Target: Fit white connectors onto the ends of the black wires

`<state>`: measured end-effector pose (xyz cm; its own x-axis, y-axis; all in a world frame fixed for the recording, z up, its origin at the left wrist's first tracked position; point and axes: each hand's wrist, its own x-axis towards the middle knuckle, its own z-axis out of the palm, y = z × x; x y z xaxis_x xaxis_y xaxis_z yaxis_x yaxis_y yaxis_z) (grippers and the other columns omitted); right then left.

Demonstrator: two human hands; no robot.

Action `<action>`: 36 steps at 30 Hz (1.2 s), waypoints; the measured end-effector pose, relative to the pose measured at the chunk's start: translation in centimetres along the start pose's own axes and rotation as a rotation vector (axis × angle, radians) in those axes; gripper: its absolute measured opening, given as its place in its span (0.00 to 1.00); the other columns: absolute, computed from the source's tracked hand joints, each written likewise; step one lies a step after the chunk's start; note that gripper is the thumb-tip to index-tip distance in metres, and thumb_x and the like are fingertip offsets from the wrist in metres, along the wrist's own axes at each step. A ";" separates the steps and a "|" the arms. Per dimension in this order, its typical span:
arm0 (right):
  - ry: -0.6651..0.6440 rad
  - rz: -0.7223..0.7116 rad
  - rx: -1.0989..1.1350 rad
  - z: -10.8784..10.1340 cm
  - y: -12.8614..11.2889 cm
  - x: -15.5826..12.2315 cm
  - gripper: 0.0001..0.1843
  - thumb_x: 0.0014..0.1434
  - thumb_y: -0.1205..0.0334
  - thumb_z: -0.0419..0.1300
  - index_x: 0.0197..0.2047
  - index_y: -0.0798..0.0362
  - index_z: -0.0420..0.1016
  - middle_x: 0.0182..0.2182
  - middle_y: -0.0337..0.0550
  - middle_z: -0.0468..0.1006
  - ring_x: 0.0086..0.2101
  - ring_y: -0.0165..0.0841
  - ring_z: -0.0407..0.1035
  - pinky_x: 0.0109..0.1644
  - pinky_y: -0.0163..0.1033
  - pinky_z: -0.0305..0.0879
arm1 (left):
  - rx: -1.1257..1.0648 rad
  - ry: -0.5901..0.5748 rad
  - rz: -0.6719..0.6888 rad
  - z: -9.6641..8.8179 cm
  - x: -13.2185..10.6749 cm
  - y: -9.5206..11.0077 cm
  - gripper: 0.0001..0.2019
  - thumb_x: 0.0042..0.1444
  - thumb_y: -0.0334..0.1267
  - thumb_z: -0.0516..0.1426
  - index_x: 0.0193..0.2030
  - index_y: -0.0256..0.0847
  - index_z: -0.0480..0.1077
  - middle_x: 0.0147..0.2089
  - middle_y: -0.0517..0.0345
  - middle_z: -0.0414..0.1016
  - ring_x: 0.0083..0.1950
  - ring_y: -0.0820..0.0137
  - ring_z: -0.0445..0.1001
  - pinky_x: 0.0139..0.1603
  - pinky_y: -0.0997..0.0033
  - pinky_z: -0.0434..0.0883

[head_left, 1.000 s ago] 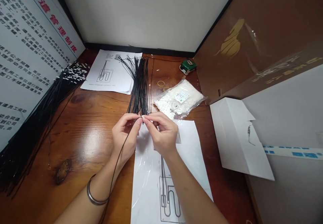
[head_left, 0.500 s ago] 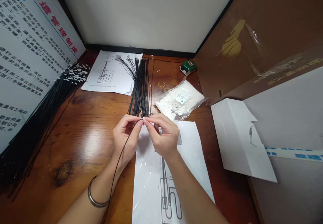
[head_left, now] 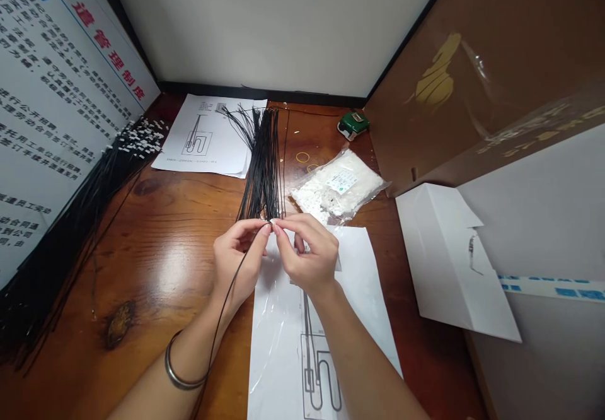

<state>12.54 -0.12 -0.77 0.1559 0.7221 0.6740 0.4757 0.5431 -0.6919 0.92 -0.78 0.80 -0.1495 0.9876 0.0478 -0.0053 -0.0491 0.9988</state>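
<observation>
1. right in the middle now, the left hand (head_left: pixel 239 253) has its grip closed, thumb and finger pinching a thin black wire (head_left: pixel 230 291) near its upper end.
2. the right hand (head_left: pixel 312 253) meets it tip to tip, its grip closed too, nipping a tiny white piece (head_left: pixel 273 221).
3. hard to make out, this bit: fingertips cover most of the white piece, so its shape is lost, and whether the wire's end sits inside it i cannot tell.
4. the wire's other end is cut off too, running out of the bottom edge.
5. follow its line: the long axis slants from the fingertips down and left, bowing gently over the left wrist and past the metal bracelet (head_left: pixel 169 363), upper end pointing away from the person.
6. and that pinch sits over the worktop (head_left: pixel 189 218), just at the near end of a black wire bundle (head_left: pixel 259 168), whose lower tips the hands hide.
7. below, the right forearm covers part of the drawing sheet (head_left: pixel 274 357), itself cut off at the bottom.
8. against half a second ago, both hands have edged slightly right; the bundle and the plastic bag (head_left: pixel 343 183) lie as they did.
</observation>
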 end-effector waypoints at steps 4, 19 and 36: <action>0.008 -0.034 -0.008 0.1 0.0 0.1 0.09 0.54 0.75 0.60 0.35 0.52 0.78 0.28 0.43 0.78 0.27 0.32 0.73 0.27 0.38 0.72 | -0.015 -0.006 -0.002 0.0 0.0 -0.1 0.06 0.52 0.37 0.62 0.34 0.36 0.76 0.26 0.59 0.77 0.23 0.76 0.71 0.25 0.78 0.71; -0.028 -0.103 0.007 0.0 0.0 0.3 0.08 0.54 0.76 0.60 0.34 0.54 0.76 0.27 0.44 0.78 0.26 0.32 0.72 0.24 0.36 0.71 | -0.012 -0.010 0.005 -0.2 -0.2 -0.1 0.05 0.53 0.36 0.61 0.33 0.37 0.75 0.24 0.60 0.75 0.22 0.76 0.70 0.25 0.78 0.70; -0.040 0.062 0.122 -0.5 -0.1 0.6 0.07 0.55 0.72 0.60 0.32 0.53 0.77 0.27 0.42 0.77 0.19 0.26 0.63 0.20 0.35 0.61 | -0.151 -0.228 -0.085 -0.2 0.3 0.4 0.14 0.55 0.48 0.60 0.31 0.38 0.70 0.20 0.63 0.68 0.18 0.77 0.64 0.19 0.77 0.67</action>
<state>13.06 0.01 -0.18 0.1457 0.7709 0.6200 0.3574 0.5434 -0.7596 0.63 -0.50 1.22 0.0837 0.9963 -0.0170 -0.1585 0.0302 0.9869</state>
